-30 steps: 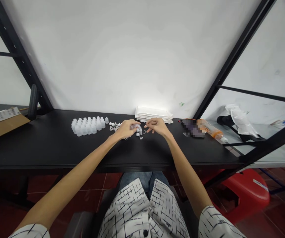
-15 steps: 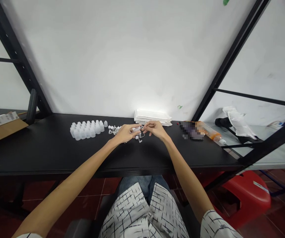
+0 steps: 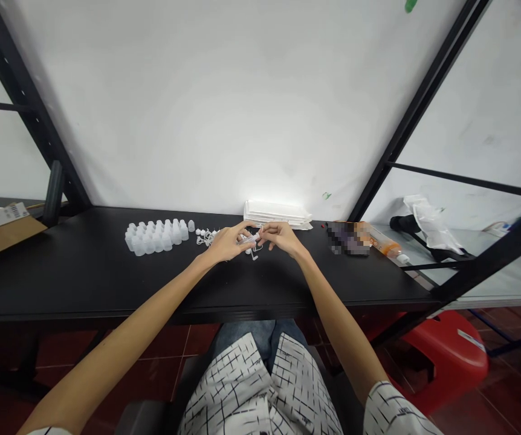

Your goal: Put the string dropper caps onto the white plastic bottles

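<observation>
Plastic bottle [image 3: 250, 240] between closed hands [image 3: 228, 242]

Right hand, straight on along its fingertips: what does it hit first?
Probably the small white part pinched in the left hand, just ahead of the right hand; whether they touch is unclear.

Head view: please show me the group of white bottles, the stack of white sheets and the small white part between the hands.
group of white bottles [image 3: 154, 235], head view, middle of the cluster.
stack of white sheets [image 3: 276, 212], head view, top sheet.
small white part [image 3: 250, 240], head view, its visible middle.
</observation>
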The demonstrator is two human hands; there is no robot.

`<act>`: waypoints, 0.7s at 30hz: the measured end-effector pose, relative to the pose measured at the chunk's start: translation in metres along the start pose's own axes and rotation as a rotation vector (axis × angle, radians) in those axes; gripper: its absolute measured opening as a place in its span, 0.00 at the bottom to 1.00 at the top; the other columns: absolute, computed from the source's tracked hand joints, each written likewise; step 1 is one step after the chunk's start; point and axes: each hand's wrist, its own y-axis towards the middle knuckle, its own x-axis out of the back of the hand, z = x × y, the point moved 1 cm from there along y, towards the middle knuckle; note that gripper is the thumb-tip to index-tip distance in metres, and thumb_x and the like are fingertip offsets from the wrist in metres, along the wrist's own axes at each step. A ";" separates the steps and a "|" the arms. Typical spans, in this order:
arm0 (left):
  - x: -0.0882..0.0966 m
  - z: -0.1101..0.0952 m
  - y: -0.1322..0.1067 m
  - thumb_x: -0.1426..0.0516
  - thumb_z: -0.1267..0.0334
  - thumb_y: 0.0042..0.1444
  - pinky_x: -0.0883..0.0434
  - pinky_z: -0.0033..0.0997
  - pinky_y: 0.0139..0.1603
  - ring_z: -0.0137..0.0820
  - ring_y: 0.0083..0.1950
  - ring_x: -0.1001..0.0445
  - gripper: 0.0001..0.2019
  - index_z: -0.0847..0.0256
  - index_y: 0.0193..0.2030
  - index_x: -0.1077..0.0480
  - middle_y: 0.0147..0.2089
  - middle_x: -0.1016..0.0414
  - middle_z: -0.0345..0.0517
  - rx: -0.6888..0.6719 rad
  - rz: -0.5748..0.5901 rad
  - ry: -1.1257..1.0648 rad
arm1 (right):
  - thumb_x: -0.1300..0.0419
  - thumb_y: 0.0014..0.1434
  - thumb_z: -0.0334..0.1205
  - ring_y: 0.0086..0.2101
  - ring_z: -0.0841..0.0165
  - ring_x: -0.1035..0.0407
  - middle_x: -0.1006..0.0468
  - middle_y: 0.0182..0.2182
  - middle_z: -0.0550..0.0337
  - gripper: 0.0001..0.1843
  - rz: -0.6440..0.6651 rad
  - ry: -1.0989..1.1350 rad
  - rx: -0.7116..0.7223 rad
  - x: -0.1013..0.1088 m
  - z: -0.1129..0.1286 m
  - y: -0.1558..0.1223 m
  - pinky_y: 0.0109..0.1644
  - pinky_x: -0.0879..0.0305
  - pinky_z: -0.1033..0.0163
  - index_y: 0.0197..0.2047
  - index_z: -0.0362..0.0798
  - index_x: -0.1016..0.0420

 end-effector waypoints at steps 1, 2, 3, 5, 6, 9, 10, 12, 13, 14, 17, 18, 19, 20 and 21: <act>0.000 0.000 0.000 0.40 0.54 0.52 0.34 0.26 0.33 0.28 0.30 0.24 0.24 0.52 0.56 0.35 0.42 0.20 0.39 0.004 0.000 0.011 | 0.35 0.47 0.44 0.29 0.64 0.23 0.22 0.25 0.57 0.13 0.014 -0.005 -0.001 -0.001 0.000 0.000 0.21 0.35 0.72 0.31 0.43 0.26; 0.000 0.000 0.000 0.40 0.54 0.53 0.34 0.26 0.32 0.28 0.31 0.24 0.22 0.52 0.55 0.34 0.42 0.20 0.39 0.009 -0.002 0.024 | 0.35 0.48 0.44 0.29 0.64 0.23 0.22 0.24 0.57 0.12 0.027 -0.010 -0.002 -0.002 0.000 0.000 0.21 0.34 0.72 0.31 0.43 0.26; -0.001 0.000 0.000 0.40 0.53 0.53 0.34 0.26 0.32 0.28 0.31 0.24 0.21 0.53 0.53 0.33 0.41 0.20 0.38 0.013 -0.004 0.035 | 0.35 0.48 0.44 0.29 0.65 0.23 0.22 0.24 0.57 0.12 0.036 -0.014 -0.002 -0.002 0.000 -0.001 0.21 0.34 0.72 0.32 0.43 0.26; 0.000 -0.001 0.000 0.41 0.53 0.54 0.35 0.26 0.32 0.29 0.31 0.24 0.18 0.54 0.50 0.32 0.41 0.19 0.39 0.019 -0.013 0.052 | 0.35 0.49 0.43 0.29 0.65 0.23 0.22 0.24 0.58 0.12 0.044 -0.017 0.001 -0.003 0.002 -0.002 0.21 0.34 0.72 0.33 0.43 0.25; 0.000 -0.001 0.000 0.41 0.53 0.54 0.35 0.26 0.32 0.29 0.32 0.24 0.16 0.54 0.48 0.31 0.41 0.19 0.39 0.021 -0.019 0.058 | 0.35 0.49 0.44 0.29 0.65 0.23 0.22 0.24 0.57 0.12 0.045 -0.016 0.003 -0.003 0.003 -0.002 0.21 0.34 0.72 0.33 0.43 0.25; 0.000 -0.002 0.000 0.40 0.53 0.53 0.34 0.27 0.35 0.31 0.34 0.23 0.14 0.56 0.44 0.30 0.40 0.19 0.41 0.026 -0.035 0.065 | 0.35 0.49 0.44 0.28 0.66 0.23 0.21 0.27 0.56 0.14 0.057 -0.016 0.004 -0.003 0.006 -0.004 0.21 0.35 0.72 0.35 0.43 0.25; 0.000 -0.001 0.000 0.40 0.53 0.52 0.33 0.27 0.35 0.31 0.34 0.23 0.14 0.56 0.43 0.30 0.39 0.20 0.41 0.025 -0.038 0.065 | 0.35 0.49 0.45 0.28 0.67 0.23 0.21 0.28 0.56 0.14 0.064 -0.016 0.000 -0.003 0.007 -0.004 0.21 0.35 0.72 0.35 0.43 0.25; -0.001 0.000 0.000 0.39 0.52 0.52 0.33 0.27 0.34 0.31 0.33 0.24 0.14 0.57 0.42 0.29 0.36 0.20 0.41 0.014 -0.041 0.058 | 0.34 0.49 0.45 0.28 0.67 0.24 0.21 0.27 0.56 0.15 0.072 -0.017 -0.007 -0.003 0.007 -0.005 0.21 0.35 0.72 0.35 0.43 0.24; -0.001 0.001 0.000 0.40 0.52 0.52 0.33 0.27 0.34 0.31 0.32 0.24 0.14 0.57 0.42 0.28 0.35 0.21 0.41 0.007 -0.041 0.050 | 0.34 0.49 0.45 0.28 0.67 0.24 0.21 0.27 0.57 0.15 0.069 -0.019 -0.008 -0.003 0.007 -0.005 0.21 0.35 0.72 0.35 0.43 0.24; -0.002 0.002 0.001 0.40 0.52 0.52 0.33 0.26 0.33 0.30 0.32 0.25 0.14 0.57 0.42 0.28 0.35 0.21 0.41 -0.003 -0.043 0.041 | 0.33 0.48 0.45 0.28 0.67 0.24 0.21 0.26 0.57 0.15 0.064 -0.021 -0.005 -0.002 0.007 -0.004 0.21 0.34 0.72 0.35 0.43 0.24; -0.003 0.005 0.002 0.41 0.51 0.53 0.34 0.26 0.33 0.29 0.32 0.26 0.14 0.58 0.42 0.27 0.37 0.22 0.41 -0.038 -0.042 0.011 | 0.32 0.47 0.45 0.28 0.68 0.25 0.23 0.24 0.59 0.14 0.049 -0.022 0.009 -0.002 0.005 -0.003 0.22 0.34 0.72 0.34 0.43 0.24; -0.004 0.006 0.002 0.42 0.51 0.54 0.34 0.26 0.33 0.29 0.32 0.26 0.15 0.59 0.41 0.27 0.38 0.22 0.41 -0.051 -0.040 0.003 | 0.32 0.47 0.45 0.28 0.68 0.25 0.23 0.24 0.59 0.14 0.051 -0.021 0.011 -0.002 0.004 -0.003 0.22 0.33 0.72 0.33 0.43 0.24; -0.004 0.007 0.002 0.42 0.51 0.54 0.34 0.26 0.33 0.29 0.31 0.27 0.15 0.59 0.41 0.27 0.38 0.22 0.42 -0.062 -0.039 -0.005 | 0.32 0.46 0.44 0.28 0.68 0.26 0.23 0.24 0.59 0.14 0.056 -0.019 0.012 -0.001 0.004 -0.003 0.22 0.33 0.71 0.33 0.43 0.24; -0.004 0.007 0.003 0.42 0.51 0.54 0.34 0.26 0.33 0.29 0.31 0.27 0.15 0.59 0.41 0.27 0.38 0.22 0.42 -0.070 -0.038 -0.010 | 0.32 0.47 0.44 0.28 0.68 0.26 0.23 0.24 0.59 0.14 0.061 -0.018 0.013 -0.001 0.003 -0.003 0.22 0.33 0.71 0.33 0.43 0.24; -0.004 0.007 0.003 0.43 0.50 0.55 0.34 0.27 0.33 0.29 0.31 0.27 0.15 0.59 0.41 0.26 0.38 0.22 0.42 -0.076 -0.038 -0.013 | 0.33 0.47 0.44 0.28 0.68 0.26 0.23 0.24 0.58 0.14 0.064 -0.019 0.013 -0.001 0.003 -0.003 0.22 0.32 0.71 0.33 0.43 0.24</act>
